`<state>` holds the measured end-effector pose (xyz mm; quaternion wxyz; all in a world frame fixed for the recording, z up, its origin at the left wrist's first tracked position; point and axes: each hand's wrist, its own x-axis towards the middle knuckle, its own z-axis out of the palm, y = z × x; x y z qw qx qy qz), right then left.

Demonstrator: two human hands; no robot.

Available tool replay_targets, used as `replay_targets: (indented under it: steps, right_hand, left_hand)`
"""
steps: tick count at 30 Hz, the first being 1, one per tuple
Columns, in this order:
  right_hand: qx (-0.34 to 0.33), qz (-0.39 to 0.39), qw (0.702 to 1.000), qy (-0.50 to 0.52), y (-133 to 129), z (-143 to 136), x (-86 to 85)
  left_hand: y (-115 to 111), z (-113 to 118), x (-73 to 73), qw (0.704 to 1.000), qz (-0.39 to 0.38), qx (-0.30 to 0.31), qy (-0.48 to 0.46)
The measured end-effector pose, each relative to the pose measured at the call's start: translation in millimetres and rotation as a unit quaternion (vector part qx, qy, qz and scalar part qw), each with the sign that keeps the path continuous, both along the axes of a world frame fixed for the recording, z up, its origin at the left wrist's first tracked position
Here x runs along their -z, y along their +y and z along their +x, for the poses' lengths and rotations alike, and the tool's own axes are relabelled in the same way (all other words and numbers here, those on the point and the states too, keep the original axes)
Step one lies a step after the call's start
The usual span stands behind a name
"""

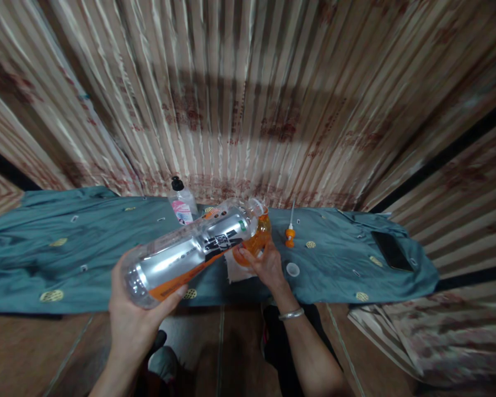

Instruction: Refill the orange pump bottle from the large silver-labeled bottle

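Observation:
My left hand [138, 309] is wrapped round the base of a large clear plastic bottle [173, 264] with a silver and orange label. The bottle is tilted, and its mouth is at the opening of a small orange bottle [252, 248]. Around the side of that orange bottle my right hand [268, 264] is closed, with a bangle on the wrist. A white tissue [233, 273] lies beneath the orange bottle. Right of it are an orange spray pump head [290, 236] with its tube pointing up and away, and a round white cap [292, 269]. I cannot tell whether liquid is flowing.
A clear pump bottle [182, 201] with a black top and pink label stands at the back left. A black phone [391, 251] lies at the right end. Green patterned cloth [107, 231] covers the narrow table, with a striped curtain [240, 110] behind it.

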<state>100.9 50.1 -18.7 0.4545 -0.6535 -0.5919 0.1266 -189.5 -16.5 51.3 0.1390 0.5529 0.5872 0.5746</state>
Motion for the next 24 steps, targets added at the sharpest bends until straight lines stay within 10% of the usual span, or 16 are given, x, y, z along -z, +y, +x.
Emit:
replay_targets:
  steps: [10, 24]
  right_hand:
    - [-0.001, 0.005, 1.000, 0.018, -1.0, -2.5, -2.0]
    - [-0.004, -0.017, 1.000, -0.004, -2.2, -2.1, -4.2]
  left_hand:
    - [-0.6, 25.8, -25.5, 0.994, -0.037, -0.042, -0.095]
    - [-2.9, 10.8, -6.9, 0.997, -0.023, 0.005, -0.072]
